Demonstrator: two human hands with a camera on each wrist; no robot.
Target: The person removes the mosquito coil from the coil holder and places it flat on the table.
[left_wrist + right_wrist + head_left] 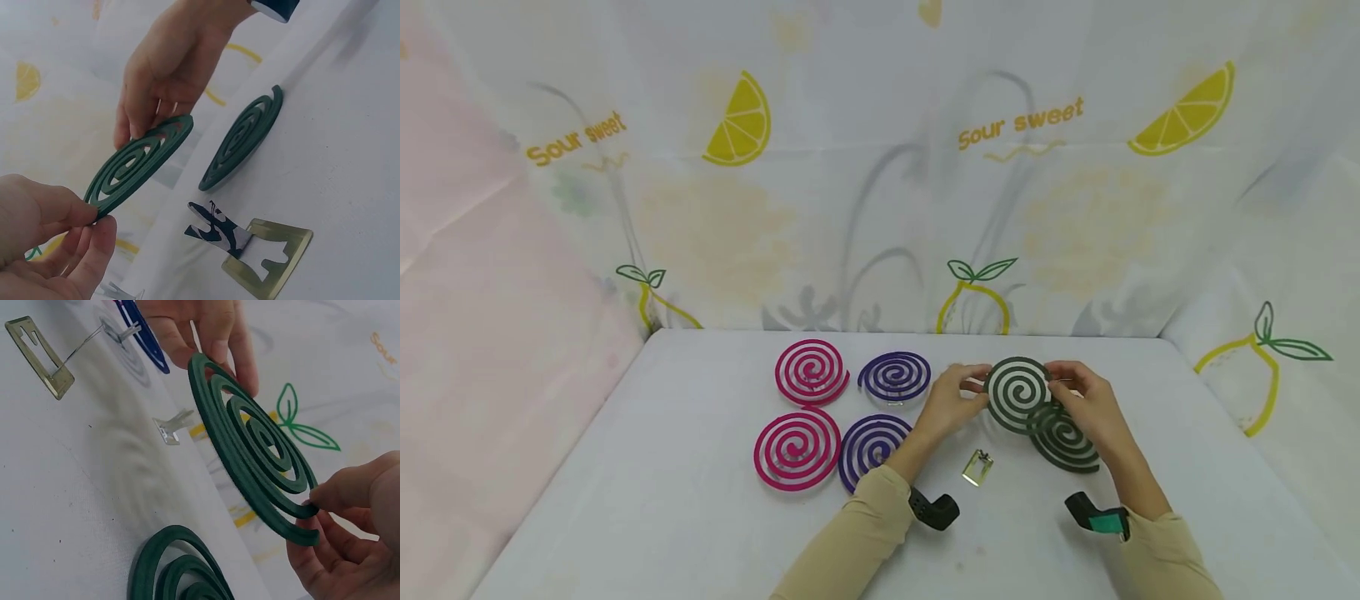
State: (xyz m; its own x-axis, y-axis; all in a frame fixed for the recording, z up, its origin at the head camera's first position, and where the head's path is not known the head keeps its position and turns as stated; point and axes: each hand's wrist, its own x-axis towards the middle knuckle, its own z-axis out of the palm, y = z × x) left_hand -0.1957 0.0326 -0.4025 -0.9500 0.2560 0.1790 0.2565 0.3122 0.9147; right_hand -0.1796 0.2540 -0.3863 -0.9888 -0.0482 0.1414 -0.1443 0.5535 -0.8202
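A green mosquito coil (1019, 392) is held aloft right of centre in the head view, its rim pinched on one side by the left hand (953, 404) and on the other by the right hand (1086, 404). A second green coil (1066, 432) is seen to its lower right, and a metal stand (299, 240) with its tab bent up is set at lower centre of the left wrist view. The held coil could be snapped, it is judged, if its thin rings are squeezed or twisted between the two grips; the second could be knocked by a lowered right wrist, and the nearer purple coil (878, 454) nudged by the left sleeve (857, 533)
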